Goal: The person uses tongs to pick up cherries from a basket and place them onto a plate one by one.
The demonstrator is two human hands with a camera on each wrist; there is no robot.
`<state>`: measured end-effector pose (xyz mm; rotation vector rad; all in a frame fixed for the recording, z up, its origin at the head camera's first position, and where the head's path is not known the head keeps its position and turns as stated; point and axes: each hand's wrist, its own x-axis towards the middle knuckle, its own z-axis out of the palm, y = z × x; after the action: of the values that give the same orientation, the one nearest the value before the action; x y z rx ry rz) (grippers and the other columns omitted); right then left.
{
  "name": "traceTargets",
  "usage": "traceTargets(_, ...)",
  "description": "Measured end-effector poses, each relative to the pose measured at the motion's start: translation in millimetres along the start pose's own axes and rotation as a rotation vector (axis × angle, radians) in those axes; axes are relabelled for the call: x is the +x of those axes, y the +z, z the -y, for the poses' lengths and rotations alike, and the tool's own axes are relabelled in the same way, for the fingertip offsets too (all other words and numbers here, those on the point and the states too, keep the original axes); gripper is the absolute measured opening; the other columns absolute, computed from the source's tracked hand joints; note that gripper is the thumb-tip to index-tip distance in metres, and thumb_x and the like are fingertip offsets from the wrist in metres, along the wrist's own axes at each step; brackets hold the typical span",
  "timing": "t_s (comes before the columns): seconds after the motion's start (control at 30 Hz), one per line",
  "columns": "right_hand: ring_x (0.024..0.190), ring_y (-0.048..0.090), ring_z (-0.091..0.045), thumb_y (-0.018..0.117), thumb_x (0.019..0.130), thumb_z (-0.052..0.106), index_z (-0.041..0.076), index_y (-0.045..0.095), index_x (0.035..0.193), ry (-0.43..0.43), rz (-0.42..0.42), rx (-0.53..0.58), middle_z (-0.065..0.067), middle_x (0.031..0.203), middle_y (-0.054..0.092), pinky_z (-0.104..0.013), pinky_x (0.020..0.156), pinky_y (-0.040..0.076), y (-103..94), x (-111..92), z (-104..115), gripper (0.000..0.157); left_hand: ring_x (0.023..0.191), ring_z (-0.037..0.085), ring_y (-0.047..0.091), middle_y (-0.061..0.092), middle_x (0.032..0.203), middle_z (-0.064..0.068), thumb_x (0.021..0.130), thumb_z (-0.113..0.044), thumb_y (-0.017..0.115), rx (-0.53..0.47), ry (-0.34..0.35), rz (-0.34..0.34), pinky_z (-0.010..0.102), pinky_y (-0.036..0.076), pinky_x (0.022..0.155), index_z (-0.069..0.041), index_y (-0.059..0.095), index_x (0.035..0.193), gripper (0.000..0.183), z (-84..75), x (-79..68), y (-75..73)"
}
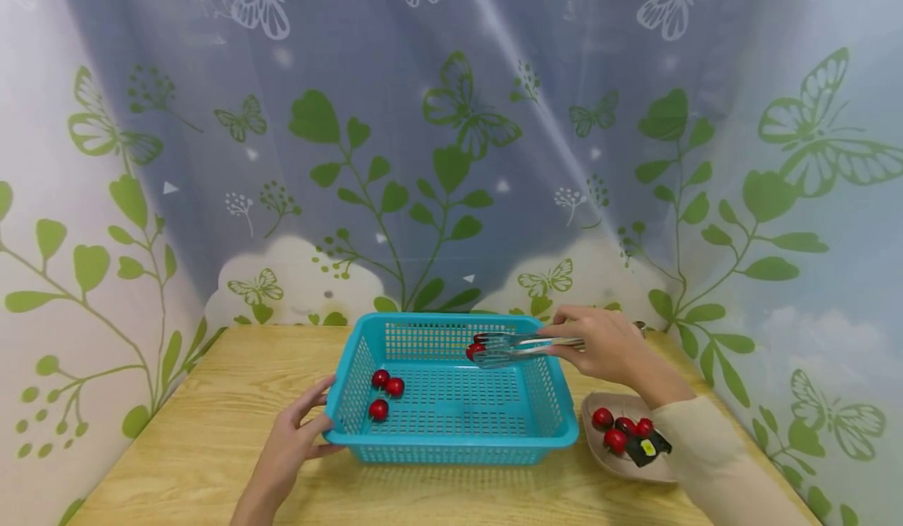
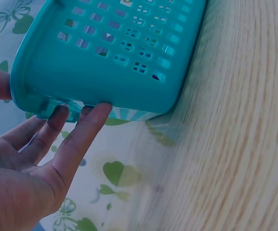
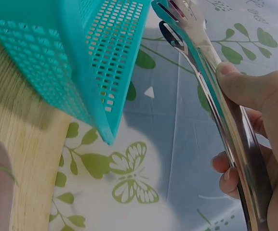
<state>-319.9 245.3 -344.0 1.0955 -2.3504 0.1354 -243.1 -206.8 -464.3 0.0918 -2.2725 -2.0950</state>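
My right hand [image 1: 607, 350] grips a pair of metal tongs [image 1: 525, 346] above the right half of a blue plastic basket [image 1: 462, 449]. Red fruit like cherries [image 1: 474, 351] sits between the tong tips, partly hidden by the metal. In the right wrist view, thumb and fingers squeeze the tongs [image 3: 235, 125]. My left hand [image 1: 289, 436] holds the basket's left rim, and in the left wrist view its fingers [image 2: 81, 139] press against the outer wall. Three cherries [image 1: 378, 410] lie at the left inside the basket.
Right of the basket, partly under my right forearm, stands a pale plate [image 1: 600, 459] with several cherries [image 1: 615, 440] and a black piece with a yellow mark [image 1: 647, 448]. The wooden table [image 1: 233, 385] meets a curtain [image 1: 451, 197] printed with leaves and butterflies.
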Motion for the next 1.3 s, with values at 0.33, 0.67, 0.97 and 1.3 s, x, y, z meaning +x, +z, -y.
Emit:
traceTargets(0.33, 0.061, 0.048, 0.004, 0.084, 0.082, 0.022, 0.024, 0.082, 0.112, -0.012, -0.059, -0.047, 0.007, 0.094, 0.068, -0.011, 0.045, 0.028, -12.1, -22, -11, 0.030, 0.118, 0.037, 0.067, 0.046, 0.146, 0.025, 0.093, 0.000, 0.052, -0.009, -0.004, 0.003, 0.047, 0.068, 0.082, -0.013, 0.044, 0.157, 0.066, -2.5, -0.1, 1.7)
traceTargets(0.67, 0.060, 0.042, 0.007, 0.087, 0.077, 0.020, 0.027, 0.081, 0.113, 0.003, -0.081, -0.076, 0.010, 0.090, 0.067, -0.010, 0.044, 0.025, -21.7, -44, -17, 0.037, 0.116, 0.036, 0.067, 0.046, 0.146, 0.025, 0.093, 0.001, 0.052, -0.012, -0.001, 0.004, 0.047, 0.068, 0.081, -0.014, 0.044, 0.157, 0.066, -1.3, 0.4, 0.4)
traceTargets(0.97, 0.061, 0.041, 0.007, 0.087, 0.077, 0.018, 0.026, 0.082, 0.110, 0.002, -0.099, -0.095, 0.009, 0.093, 0.066, -0.010, 0.044, 0.023, -32.7, -62, -24, 0.035, 0.114, 0.035, 0.068, 0.045, 0.145, 0.025, 0.094, 0.001, 0.052, -0.018, 0.006, 0.007, 0.047, 0.068, 0.082, -0.013, 0.044, 0.157, 0.065, -0.6, 0.5, -0.3)
traceTargets(1.3, 0.061, 0.047, 0.007, 0.085, 0.081, 0.024, 0.027, 0.082, 0.108, 0.018, -0.114, -0.112, 0.007, 0.097, 0.069, -0.010, 0.043, 0.025, -46.1, -84, -31, 0.027, 0.115, 0.035, 0.068, 0.045, 0.145, 0.025, 0.094, 0.000, 0.051, -0.013, 0.000, 0.001, 0.046, 0.068, 0.081, -0.014, 0.044, 0.157, 0.065, -2.3, -0.6, 0.5)
